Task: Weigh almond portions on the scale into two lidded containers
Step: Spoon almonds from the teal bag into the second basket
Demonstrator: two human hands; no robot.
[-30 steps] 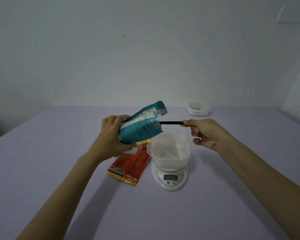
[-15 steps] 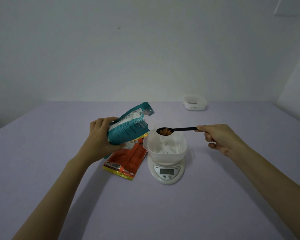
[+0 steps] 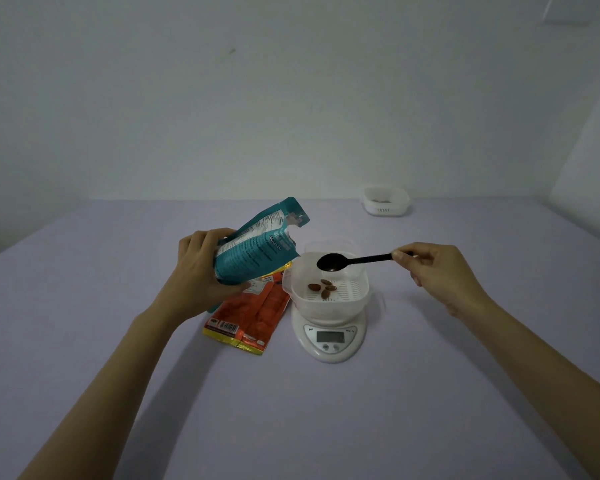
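Over pale lilac tabletop (image 3: 84, 341), on white round digital scale (image 3: 329, 337): white perforated plastic container (image 3: 357, 292). Inside now, a few brown almonds (image 3: 323, 288), tipped moments ago from black plastic spoon (image 3: 354, 260), now bare at container's 12 o'clock. Right hand (image 3: 440, 271) pinching spoon handle; left hand (image 3: 201, 271) gripping tilted teal foil pouch (image 3: 257, 247) at 9 o'clock. Probably more scoops needed.

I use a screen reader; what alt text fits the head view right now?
A right hand holds a black spoon over a white container on a kitchen scale, with a few almonds inside. The left hand holds an open teal bag tilted beside it.
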